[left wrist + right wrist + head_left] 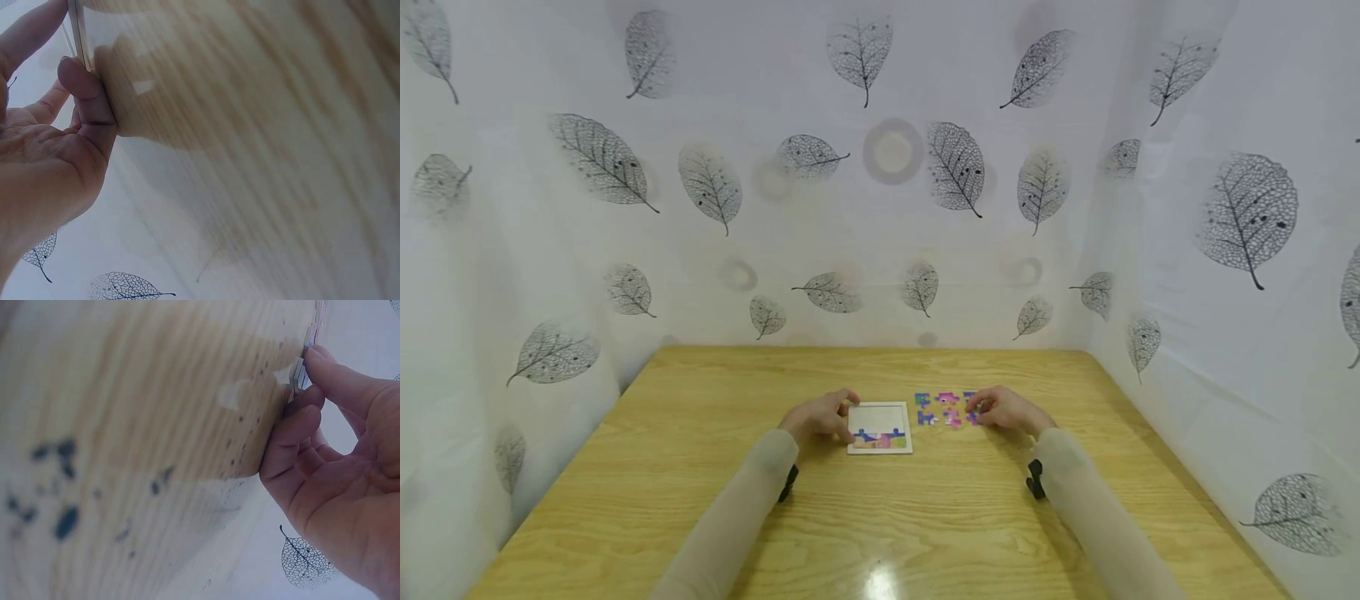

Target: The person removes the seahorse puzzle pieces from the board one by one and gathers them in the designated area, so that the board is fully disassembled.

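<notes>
Sleeves (730, 517) extended over the wooden bench (880, 517). The left grip (822, 417) grasped the left side of the puzzle frame (880, 417); assembled pieces (882, 441) filled the frame's near part. To its right, the right grip (1011, 410) pinched a puzzle piece (972, 419) beside two rows of loose pieces (947, 399). A leaf-printed backdrop (880, 229) hung beyond.

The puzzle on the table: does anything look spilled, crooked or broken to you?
Nothing stands out. The frame lies roughly straight on the table, with fitted pieces along its near side; loose pieces sit in two rows to its right. The right hand partly covers the rightmost ones, so damage there can't be ruled out.
</notes>
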A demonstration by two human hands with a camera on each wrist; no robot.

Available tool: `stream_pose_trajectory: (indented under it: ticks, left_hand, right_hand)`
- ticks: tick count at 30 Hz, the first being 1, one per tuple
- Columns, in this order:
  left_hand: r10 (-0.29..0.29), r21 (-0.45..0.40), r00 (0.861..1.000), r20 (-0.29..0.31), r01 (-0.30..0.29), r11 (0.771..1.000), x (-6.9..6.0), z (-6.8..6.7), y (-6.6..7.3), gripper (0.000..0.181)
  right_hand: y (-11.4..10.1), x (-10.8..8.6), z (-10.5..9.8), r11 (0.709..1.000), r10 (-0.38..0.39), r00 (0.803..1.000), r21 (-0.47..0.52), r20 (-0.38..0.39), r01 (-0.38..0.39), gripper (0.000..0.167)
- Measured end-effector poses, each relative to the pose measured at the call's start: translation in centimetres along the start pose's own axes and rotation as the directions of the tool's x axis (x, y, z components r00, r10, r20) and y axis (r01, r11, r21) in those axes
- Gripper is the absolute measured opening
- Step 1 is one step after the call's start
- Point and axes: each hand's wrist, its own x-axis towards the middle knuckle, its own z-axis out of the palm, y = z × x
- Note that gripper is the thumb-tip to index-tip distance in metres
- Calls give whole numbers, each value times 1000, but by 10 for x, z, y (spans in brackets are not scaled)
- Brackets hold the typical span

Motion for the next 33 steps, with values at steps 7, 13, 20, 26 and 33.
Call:
stream_pose_trajectory:
  ticks: [7,13,20,26,33]
  left_hand:
    - [3,-4,1000,-1,-3,1000,-1,0,-1,71]
    - [-11,13,1000,-11,11,1000,-2,0,0,72]
    - [-3,29,1000,-10,3,1000,0,1,-1,71]
    - [33,47,999,7,-33,998,0,-1,-3,71]
    - [47,61,999,4,-47,997,-1,-1,-3,72]
  right_hand:
    - [0,0,-1,1000,-4,1000,-18,5,5,25]
    - [5,0,-1,999,-34,999,19,14,34,26]
    - [12,-2,-3,995,-45,999,88,12,44,24]
    - [6,-2,0,991,-82,997,106,11,81,26]
    - [-17,4,8,989,-102,993,112,63,94,26]
